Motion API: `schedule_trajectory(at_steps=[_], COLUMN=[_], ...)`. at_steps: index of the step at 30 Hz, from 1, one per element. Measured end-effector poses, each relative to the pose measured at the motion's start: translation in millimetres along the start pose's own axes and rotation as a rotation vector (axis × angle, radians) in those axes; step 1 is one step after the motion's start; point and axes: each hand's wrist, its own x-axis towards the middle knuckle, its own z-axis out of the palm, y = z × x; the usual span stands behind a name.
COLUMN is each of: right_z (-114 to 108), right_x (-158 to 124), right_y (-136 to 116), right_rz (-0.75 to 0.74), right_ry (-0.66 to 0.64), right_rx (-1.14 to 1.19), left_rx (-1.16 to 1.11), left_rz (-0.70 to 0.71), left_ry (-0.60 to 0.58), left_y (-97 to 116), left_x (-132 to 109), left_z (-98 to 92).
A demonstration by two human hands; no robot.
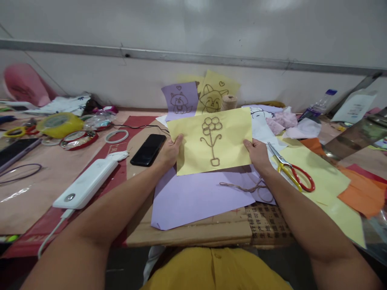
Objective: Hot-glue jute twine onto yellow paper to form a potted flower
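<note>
Between my two hands a yellow sheet of paper (193, 141) is held up, tilted toward me. It bears a brown flower in a small pot, which looks like string stuck on. My left hand (172, 150) pinches its left edge, thumb in front. My right hand (256, 152) grips the right edge in the same way; the fingers behind the paper are hidden. Below lies a purple sheet (193, 201) on cardboard. A piece of brown twine (242, 187) rests on its right part, near my right forearm.
Scissors (290, 169) with red and yellow handles lie right, on yellow paper (326, 189). A phone (148, 150) and a white power bank (86, 183) lie left. Behind stand a twine spool (229, 102) and a purple fox-like drawing (181, 100). A bottle (356, 135) leans at right.
</note>
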Motion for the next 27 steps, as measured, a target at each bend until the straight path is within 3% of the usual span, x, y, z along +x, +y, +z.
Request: schedule_trajectory(at_steps=[14, 27], right_z=[1, 1], right_x=[3, 0], right_y=[9, 3], right_rz=[-0.009, -0.012], right_ry=[0.005, 0.000], right_rx=[0.053, 0.065], left_rx=[0.009, -0.064], left_rz=[0.012, 0.015], left_ry=[-0.116, -0.110], left_y=[-9, -3], left_x=[7, 4], left_z=[-7.1, -0.6])
